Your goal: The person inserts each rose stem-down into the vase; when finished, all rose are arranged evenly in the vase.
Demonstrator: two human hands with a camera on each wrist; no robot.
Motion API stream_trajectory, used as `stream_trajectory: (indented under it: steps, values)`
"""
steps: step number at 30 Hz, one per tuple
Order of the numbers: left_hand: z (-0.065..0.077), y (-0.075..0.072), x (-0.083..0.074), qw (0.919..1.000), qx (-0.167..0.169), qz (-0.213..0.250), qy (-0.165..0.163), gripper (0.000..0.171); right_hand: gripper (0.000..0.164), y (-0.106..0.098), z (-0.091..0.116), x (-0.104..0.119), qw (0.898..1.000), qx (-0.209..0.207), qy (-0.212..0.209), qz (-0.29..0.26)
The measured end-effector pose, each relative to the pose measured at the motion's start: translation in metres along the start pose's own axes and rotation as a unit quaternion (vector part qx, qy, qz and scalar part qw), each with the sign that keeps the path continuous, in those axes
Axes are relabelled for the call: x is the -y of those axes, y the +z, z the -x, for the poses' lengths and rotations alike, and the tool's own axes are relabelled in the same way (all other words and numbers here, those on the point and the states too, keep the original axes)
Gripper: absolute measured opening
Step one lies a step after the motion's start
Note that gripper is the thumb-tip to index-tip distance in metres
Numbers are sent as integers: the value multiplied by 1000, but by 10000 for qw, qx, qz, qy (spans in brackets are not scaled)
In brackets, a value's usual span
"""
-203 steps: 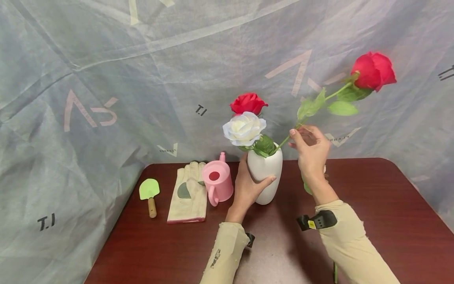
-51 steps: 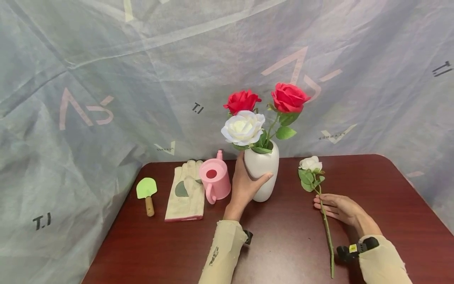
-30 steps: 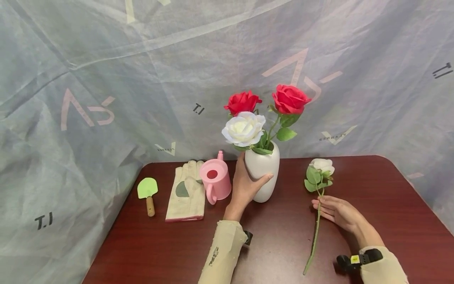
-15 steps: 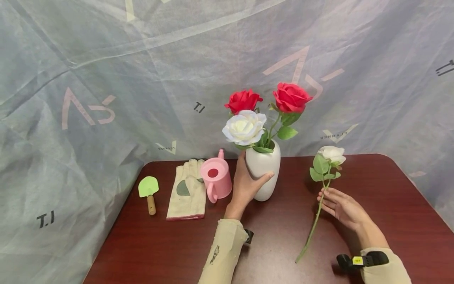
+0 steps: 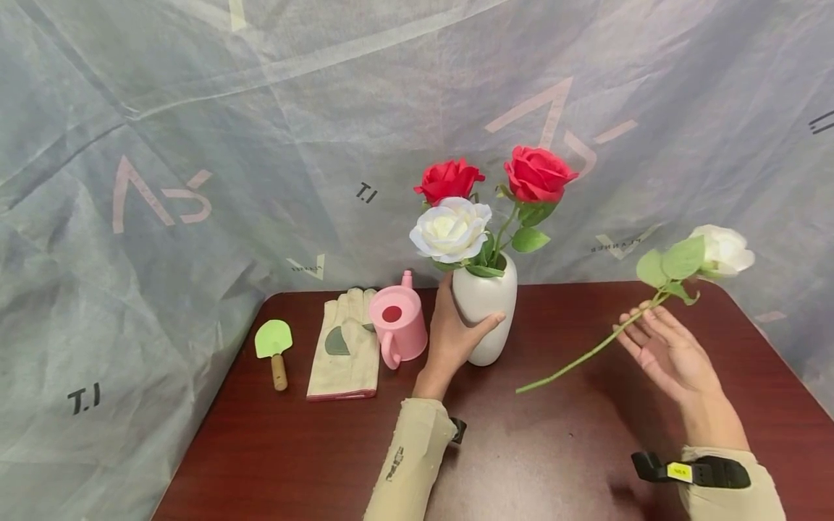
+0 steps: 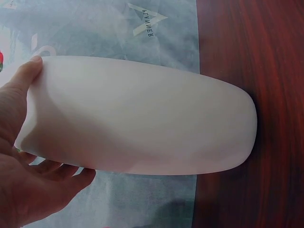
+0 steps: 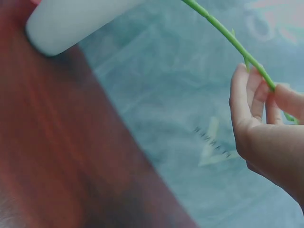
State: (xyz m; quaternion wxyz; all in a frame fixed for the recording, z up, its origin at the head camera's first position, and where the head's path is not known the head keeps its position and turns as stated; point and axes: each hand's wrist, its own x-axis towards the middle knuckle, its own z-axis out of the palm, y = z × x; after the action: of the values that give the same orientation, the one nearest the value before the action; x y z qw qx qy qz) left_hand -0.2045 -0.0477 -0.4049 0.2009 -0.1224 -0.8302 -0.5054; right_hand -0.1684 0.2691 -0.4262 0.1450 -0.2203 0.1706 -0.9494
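Observation:
A white vase (image 5: 485,311) stands upright near the back of the table, with my left hand (image 5: 449,344) gripping its left side, thumb across the front. In the left wrist view the vase (image 6: 142,118) fills the middle, and my fingers hold it near its mouth. Two red roses (image 5: 539,175) and one white rose (image 5: 451,230) stand in it. To the right, my right hand (image 5: 677,358) pinches the stem of another white rose (image 5: 725,251) below its leaves. Its bloom points right, and its stem end slants down left toward the vase. The right wrist view shows the green stem (image 7: 232,40) between thumb and fingers.
Left of the vase stand a pink watering can (image 5: 399,325), a pair of cream work gloves (image 5: 344,351) and a small trowel (image 5: 276,354) with a green blade. A grey printed sheet (image 5: 260,145) hangs behind the dark red table (image 5: 508,449).
My right hand has put the second red rose into the vase, then picked up the white rose from the table, raising and tilting it rightward. My left hand keeps its grip on the vase.

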Motion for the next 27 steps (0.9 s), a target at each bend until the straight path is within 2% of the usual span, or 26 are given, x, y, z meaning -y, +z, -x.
stream_trajectory:
  steps: [5,8,12,17,19,21,27]
  values:
    - [-1,0,0,10000,2,30,4,95,45,17,-6,10,9964,56,-426,-736]
    - [0,0,1,10000,2,48,34,95,42,27,-9,15,9888,-123,-710,-1305]
    - [-1,0,1,10000,-5,27,49,95,33,41,-15,22,9700,-825,-1233,-1925]
    - [-2,0,1,10000,12,5,45,95,16,59,-28,30,9410,-1660,-1737,-2383]
    - [-2,-1,1,10000,17,-12,37,95,11,66,-35,31,9331,-1905,-1844,-2430]
    - [-1,-1,1,10000,29,-18,29,95,8,72,-43,29,9302,-2041,-1961,-2335]
    - [0,0,1,10000,72,11,4,95,5,88,-64,15,9340,-2217,-2365,-1500]
